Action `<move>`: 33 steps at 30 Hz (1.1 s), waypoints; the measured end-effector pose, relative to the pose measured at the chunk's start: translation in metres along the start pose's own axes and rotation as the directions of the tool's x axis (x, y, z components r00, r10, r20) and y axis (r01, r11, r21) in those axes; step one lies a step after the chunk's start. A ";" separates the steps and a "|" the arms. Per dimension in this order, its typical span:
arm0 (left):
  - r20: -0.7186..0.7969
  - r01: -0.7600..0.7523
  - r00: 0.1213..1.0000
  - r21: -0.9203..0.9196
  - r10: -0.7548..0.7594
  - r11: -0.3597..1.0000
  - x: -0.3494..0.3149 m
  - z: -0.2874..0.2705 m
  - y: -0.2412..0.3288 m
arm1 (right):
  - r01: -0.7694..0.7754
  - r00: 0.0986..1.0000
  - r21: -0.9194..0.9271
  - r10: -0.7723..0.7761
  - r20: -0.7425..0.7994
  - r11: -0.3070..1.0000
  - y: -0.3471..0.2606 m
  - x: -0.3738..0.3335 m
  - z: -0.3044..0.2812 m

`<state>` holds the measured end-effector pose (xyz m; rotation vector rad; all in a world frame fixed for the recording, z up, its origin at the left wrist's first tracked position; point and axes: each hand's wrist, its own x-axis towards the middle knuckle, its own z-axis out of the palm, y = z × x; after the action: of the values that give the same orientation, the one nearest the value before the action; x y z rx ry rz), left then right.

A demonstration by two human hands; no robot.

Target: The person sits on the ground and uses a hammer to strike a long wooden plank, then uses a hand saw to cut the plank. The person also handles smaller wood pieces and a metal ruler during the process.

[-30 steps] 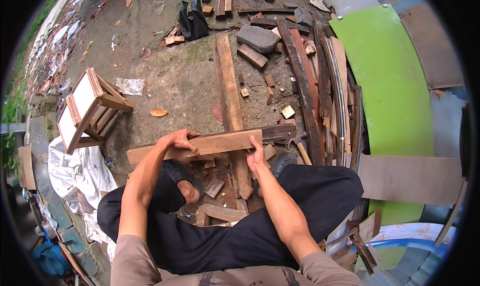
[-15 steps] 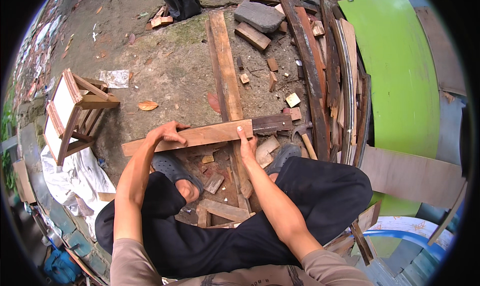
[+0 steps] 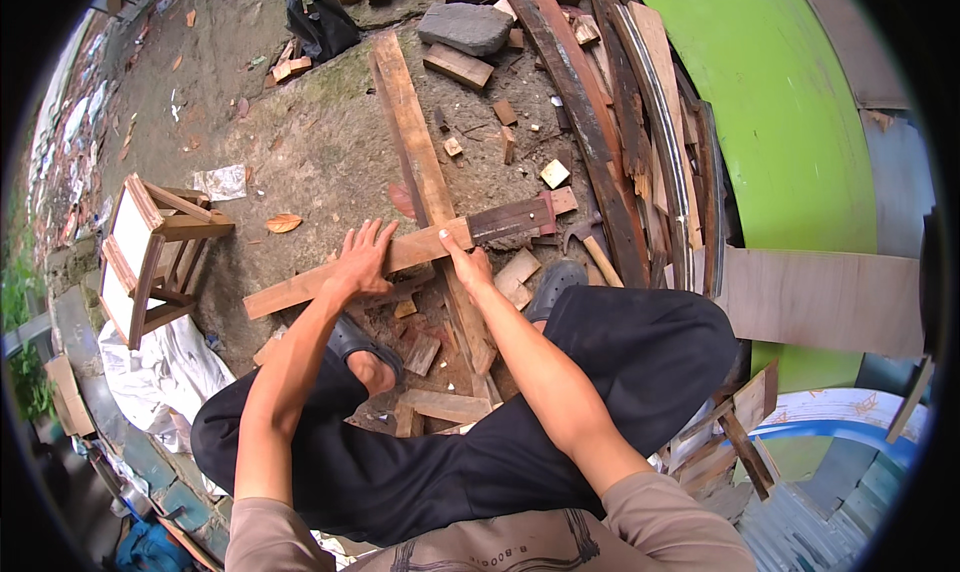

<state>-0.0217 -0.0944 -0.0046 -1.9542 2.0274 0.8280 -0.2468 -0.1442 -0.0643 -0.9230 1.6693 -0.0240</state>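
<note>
A light brown wooden board [image 3: 415,249] lies at a slant across a long wooden beam [image 3: 412,137] on the ground. My left hand [image 3: 358,264] rests on the middle of the board with its fingers spread flat. My right hand [image 3: 468,262] grips the board near its right end, thumb on top; its other fingers are mostly hidden beneath. Beyond that end, a darker strip of wood [image 3: 508,221] with a reddish tip sticks out in line with the board. How the two pieces meet cannot be made out.
A hammer [image 3: 592,252] lies by my right shoe [image 3: 556,290]. Wood offcuts and a grey stone block [image 3: 465,29] are ahead, with stacked planks [image 3: 575,102] and a green panel [image 3: 770,102] to the right. A small wooden stool [image 3: 165,252] stands left, by a white cloth [image 3: 160,367].
My left hand has slid rightward along the board, and its fingers have spread out. My right hand keeps its grip. The whole view has turned a little.
</note>
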 end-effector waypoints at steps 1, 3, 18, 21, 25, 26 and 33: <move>-0.065 0.007 0.998 0.025 -0.005 1.000 0.002 -0.007 0.021 | -0.011 1.000 -0.025 0.012 0.017 1.000 -0.003 0.002 -0.005; -0.149 0.016 0.989 -0.048 -0.023 0.999 0.005 -0.007 0.047 | 0.012 0.996 -0.086 -0.005 0.085 0.996 -0.008 0.005 -0.011; -0.226 -0.062 0.973 -0.024 0.055 0.998 0.035 0.002 0.076 | 0.551 0.793 -0.771 -0.485 0.368 0.317 0.070 0.002 -0.121; -0.232 -0.073 0.971 -0.038 0.062 0.997 0.041 0.009 0.071 | 0.421 0.823 -0.900 -0.465 0.326 0.114 0.069 0.028 -0.148; -0.273 -0.106 0.958 -0.063 0.085 0.992 0.042 0.007 0.070 | 0.336 0.800 -0.920 -0.576 0.165 0.204 0.051 0.076 -0.175; -0.284 -0.112 0.955 -0.068 0.089 0.991 0.042 0.007 0.070 | 0.327 0.789 -0.914 -0.602 0.126 0.238 0.042 0.088 -0.179; -0.320 -0.147 0.940 -0.076 0.116 0.986 0.048 0.012 0.065 | 0.454 0.699 -0.727 -0.712 -0.067 0.515 -0.030 0.157 -0.196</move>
<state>-0.0920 -0.1310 -0.0226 -2.1411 2.3608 0.6899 -0.3971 -0.3413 -0.1136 -2.1673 1.6077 -0.0725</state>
